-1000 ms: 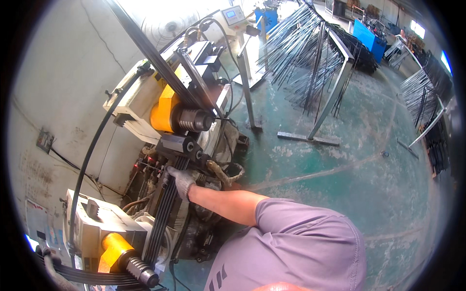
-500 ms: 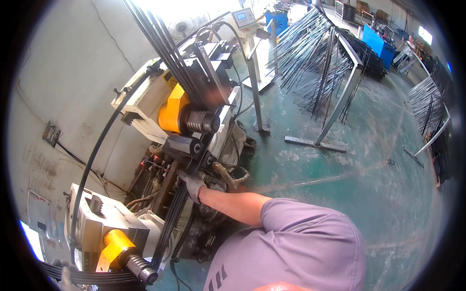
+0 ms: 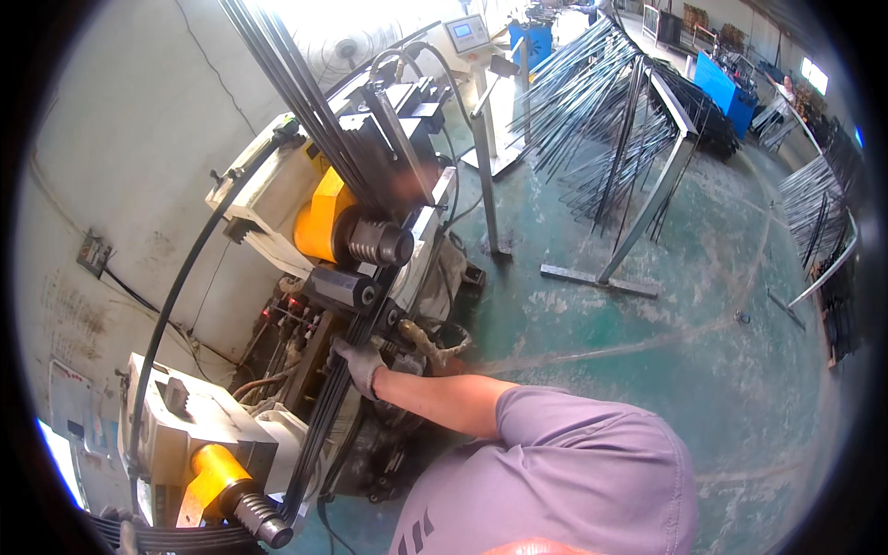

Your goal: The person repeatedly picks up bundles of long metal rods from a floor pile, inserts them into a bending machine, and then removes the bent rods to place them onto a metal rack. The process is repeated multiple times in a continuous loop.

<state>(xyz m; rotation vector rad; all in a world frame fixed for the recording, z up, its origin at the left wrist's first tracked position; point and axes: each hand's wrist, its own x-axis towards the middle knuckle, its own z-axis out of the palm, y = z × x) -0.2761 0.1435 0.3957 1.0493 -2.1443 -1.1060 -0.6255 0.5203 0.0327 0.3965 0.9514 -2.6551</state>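
A bundle of long dark metal rods [image 3: 319, 421] runs from the top left through a bending machine [image 3: 342, 287] and curves sharply at the lower left. My right hand [image 3: 359, 363], in a grey work glove, is closed round the bundle between the machine's two heads. At the lower left rim, my left hand [image 3: 125, 534], also gloved, is closed on the bent end of the rods and partly cut off. The rods pass beside a ribbed roller [image 3: 379, 242] on the upper yellow arm [image 3: 319, 222] and another ribbed roller [image 3: 263, 520] on the lower yellow arm [image 3: 215, 476].
A black hose [image 3: 180, 264] arches between the two white machine heads. Behind stand a control box [image 3: 466, 34] with a screen and a fan [image 3: 344, 51]. On the right, metal racks [image 3: 652, 208] hold many rods above the green floor [image 3: 592, 342]. A person [image 3: 784, 88] is far off.
The view has shifted slightly, so the machine sits a little further left. Both hands stay on the rods, with no clear movement along them.
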